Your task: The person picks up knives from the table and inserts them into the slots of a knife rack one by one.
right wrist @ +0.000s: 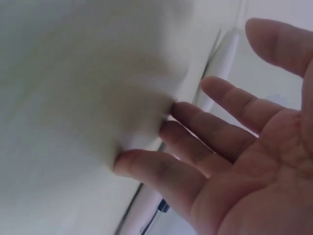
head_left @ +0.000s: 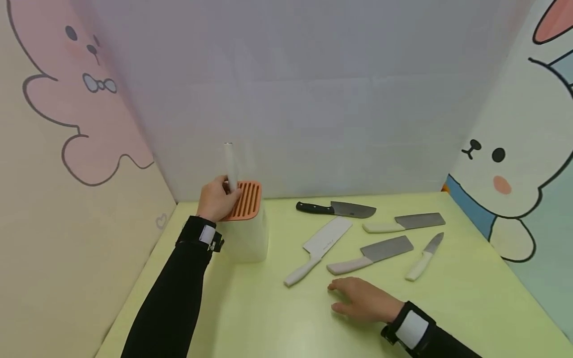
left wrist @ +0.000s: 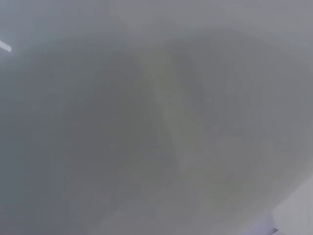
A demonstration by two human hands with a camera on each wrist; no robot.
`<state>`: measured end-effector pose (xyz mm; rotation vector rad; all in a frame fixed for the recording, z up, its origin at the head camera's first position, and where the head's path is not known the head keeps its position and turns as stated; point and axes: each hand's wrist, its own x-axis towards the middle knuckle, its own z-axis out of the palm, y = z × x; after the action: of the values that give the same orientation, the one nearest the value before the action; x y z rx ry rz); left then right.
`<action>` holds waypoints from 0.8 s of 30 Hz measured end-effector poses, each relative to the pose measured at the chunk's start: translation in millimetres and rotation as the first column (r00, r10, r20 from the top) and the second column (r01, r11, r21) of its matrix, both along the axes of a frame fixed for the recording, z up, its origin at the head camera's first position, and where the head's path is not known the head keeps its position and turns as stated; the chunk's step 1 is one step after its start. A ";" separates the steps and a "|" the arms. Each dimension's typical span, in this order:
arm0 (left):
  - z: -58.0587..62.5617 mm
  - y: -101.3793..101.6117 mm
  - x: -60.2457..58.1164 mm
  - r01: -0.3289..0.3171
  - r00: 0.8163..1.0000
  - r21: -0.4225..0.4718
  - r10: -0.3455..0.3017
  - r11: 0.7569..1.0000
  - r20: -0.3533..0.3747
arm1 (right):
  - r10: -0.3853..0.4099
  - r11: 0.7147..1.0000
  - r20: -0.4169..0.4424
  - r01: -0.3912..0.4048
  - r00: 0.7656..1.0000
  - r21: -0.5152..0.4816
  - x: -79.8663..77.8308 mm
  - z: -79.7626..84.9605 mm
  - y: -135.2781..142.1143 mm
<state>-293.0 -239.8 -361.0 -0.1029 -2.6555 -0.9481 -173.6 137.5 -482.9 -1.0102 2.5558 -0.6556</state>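
At the left of the head view stands a white knife block (head_left: 243, 241) with a slotted orange top (head_left: 248, 199). My left hand (head_left: 216, 199) is at the back left edge of that top, thumb and fingers around the base of an upright white-handled knife (head_left: 230, 164); its blade is hidden. My right hand (head_left: 364, 300) is low over the table, palm down, fingers spread and slightly bent. Nearest to it lies a cleaver with a pale pink handle (head_left: 349, 266). In the right wrist view its fingertips (right wrist: 128, 159) are right at the table surface. The left wrist view is a grey blur.
On the yellow table (head_left: 264, 323) lie a white cleaver (head_left: 320, 246), a black-handled knife (head_left: 340, 209), a cream-handled cleaver (head_left: 403, 222) and a small paring knife (head_left: 425, 257). A pale wall (head_left: 313, 124) stands behind, with painted side panels left and right.
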 end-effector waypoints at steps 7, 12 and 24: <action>7.1 -1.5 7.9 -0.050 0.999 0.021 0.050 0.999 0.003 | 0.026 0.999 0.044 -0.024 0.999 -0.035 -19.7 25.2 -5.2; 9.5 5.8 5.8 -0.067 0.998 0.069 0.067 0.995 0.006 | -0.005 0.994 -0.009 0.004 1.000 -0.110 -34.2 47.3 -4.5; 10.8 10.5 38.9 -0.128 0.890 0.083 0.152 0.988 -0.430 | -0.069 0.998 -0.231 0.068 0.970 -0.014 -100.1 74.3 -4.6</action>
<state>-254.1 -229.3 -350.2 -0.0968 -2.1920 -0.8323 -273.7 132.9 -408.6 -1.0605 2.8029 -0.5948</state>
